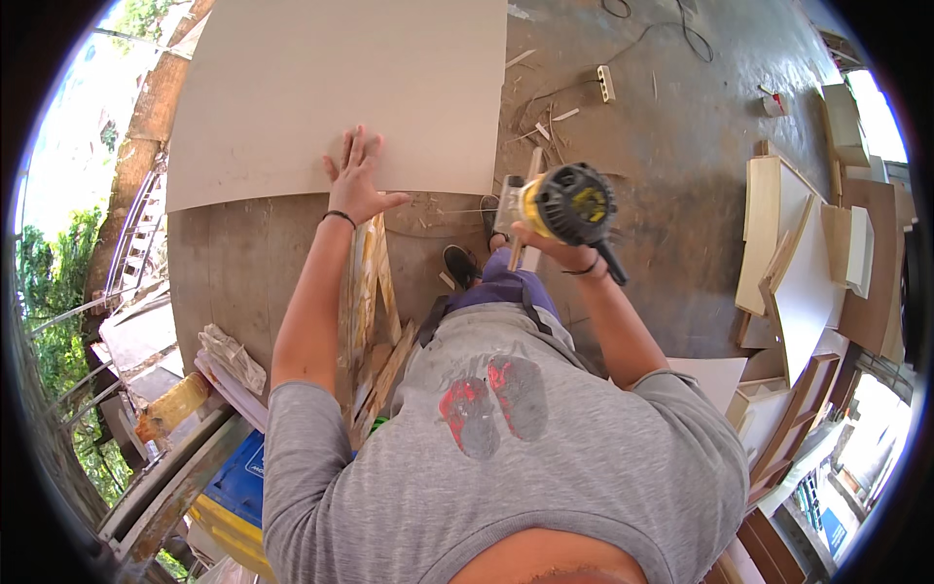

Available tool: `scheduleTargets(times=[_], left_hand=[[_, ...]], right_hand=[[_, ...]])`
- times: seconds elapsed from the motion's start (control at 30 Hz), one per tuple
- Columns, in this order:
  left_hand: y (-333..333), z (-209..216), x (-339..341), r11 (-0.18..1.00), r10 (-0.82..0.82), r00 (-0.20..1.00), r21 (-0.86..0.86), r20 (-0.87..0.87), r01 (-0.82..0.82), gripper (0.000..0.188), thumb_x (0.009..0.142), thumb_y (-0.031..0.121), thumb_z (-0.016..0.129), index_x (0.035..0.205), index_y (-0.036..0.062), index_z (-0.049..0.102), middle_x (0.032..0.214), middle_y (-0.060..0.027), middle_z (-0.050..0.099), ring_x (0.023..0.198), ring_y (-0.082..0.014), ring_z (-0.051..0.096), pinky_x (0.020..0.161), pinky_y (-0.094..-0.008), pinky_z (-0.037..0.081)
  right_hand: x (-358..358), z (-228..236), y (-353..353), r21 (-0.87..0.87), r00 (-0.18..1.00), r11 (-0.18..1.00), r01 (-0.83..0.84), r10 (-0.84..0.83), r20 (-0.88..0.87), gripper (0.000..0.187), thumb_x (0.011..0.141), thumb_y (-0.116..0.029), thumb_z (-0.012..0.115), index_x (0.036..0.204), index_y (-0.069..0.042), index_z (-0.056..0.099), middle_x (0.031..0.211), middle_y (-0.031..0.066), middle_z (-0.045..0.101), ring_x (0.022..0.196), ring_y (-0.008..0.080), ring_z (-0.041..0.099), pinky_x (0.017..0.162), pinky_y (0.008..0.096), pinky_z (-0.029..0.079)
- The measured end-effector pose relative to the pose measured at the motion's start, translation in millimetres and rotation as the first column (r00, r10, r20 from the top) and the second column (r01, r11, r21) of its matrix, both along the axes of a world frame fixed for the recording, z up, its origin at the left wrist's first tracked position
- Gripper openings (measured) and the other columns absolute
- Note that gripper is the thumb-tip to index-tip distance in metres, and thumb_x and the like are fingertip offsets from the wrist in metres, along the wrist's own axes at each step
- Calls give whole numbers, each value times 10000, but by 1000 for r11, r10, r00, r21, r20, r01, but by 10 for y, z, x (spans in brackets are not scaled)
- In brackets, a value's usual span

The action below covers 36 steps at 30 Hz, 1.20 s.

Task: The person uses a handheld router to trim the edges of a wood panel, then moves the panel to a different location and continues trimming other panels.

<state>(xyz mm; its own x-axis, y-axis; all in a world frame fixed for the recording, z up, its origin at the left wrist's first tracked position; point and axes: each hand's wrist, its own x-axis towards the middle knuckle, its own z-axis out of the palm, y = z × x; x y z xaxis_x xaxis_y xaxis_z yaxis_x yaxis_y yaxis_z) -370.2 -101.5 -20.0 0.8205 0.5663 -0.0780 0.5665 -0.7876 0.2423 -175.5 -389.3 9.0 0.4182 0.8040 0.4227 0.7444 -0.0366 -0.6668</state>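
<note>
My left hand (358, 185) lies flat on the near edge of a large pale board (341, 88), its fingers spread and nothing in them. To the right of that board, my right hand (555, 251) is wrapped round a yellow and black trim router (574, 204), held up in the air apart from the board. The router is tilted, with its round black top toward me and its metal base (508, 202) facing left. My right fingers are partly hidden behind it.
A white power strip (606, 84) with a cord lies on the floor among wood offcuts (553, 127). Cut panels (793, 282) lean in stacks at the right. Paint-stained wooden strips (372, 282) stand below my left hand. A blue and yellow container (235, 482) is at lower left.
</note>
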Motion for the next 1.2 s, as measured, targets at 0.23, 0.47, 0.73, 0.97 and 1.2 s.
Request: scheduleTargets(times=[0.23, 0.47, 0.73, 0.97, 1.2], left_hand=[[-731, -118, 682, 988, -112, 986, -88, 124, 124, 854, 667, 562, 701, 1359, 123, 462, 1521, -113, 247, 1436, -292, 116, 1043, -696, 23], [-1117, -72, 1209, 999, 44, 993, -17, 113, -42, 683, 718, 365, 641, 1342, 143, 475, 1509, -105, 273, 1423, -345, 141, 1032, -714, 34], [-725, -9, 490, 968, -200, 960, -111, 198, 225, 719, 674, 325, 765, 1323, 170, 497, 1498, -83, 312, 1412, -312, 207, 1111, -549, 134], [-348, -73, 74, 994, -48, 988, 107, 144, 33, 750, 662, 409, 799, 1315, 175, 516, 1473, -53, 365, 1396, -270, 263, 1114, -514, 175], [-354, -122, 33, 997, -18, 984, 74, 179, 4, 705, 650, 445, 789, 1264, 175, 573, 1456, -24, 399, 1392, -219, 277, 1139, -471, 144]], right_hand=[[135, 245, -384, 71, 945, 989, 128, -100, -311, 556, 673, -127, 821, 1161, -34, 572, 1097, 74, 606, 989, 192, 580, 892, 323, 465], [104, 109, -395, 104, 967, 983, 153, -128, -219, 471, 679, -141, 816, 1092, -42, 611, 1032, 60, 633, 930, 175, 599, 853, 315, 479], [654, -103, 295, 184, 996, 981, 62, -50, -68, 410, 674, -295, 812, 1023, -131, 671, 990, 55, 678, 889, 212, 654, 800, 330, 515], [883, 64, 1055, 251, 972, 968, 18, 41, -231, 423, 688, -335, 809, 1014, -104, 671, 942, 44, 689, 855, 162, 659, 786, 314, 532], [1037, -64, 1391, 115, 935, 991, -66, 102, -341, 529, 626, -290, 800, 1100, -133, 624, 1064, 75, 650, 986, 213, 610, 880, 356, 489]])
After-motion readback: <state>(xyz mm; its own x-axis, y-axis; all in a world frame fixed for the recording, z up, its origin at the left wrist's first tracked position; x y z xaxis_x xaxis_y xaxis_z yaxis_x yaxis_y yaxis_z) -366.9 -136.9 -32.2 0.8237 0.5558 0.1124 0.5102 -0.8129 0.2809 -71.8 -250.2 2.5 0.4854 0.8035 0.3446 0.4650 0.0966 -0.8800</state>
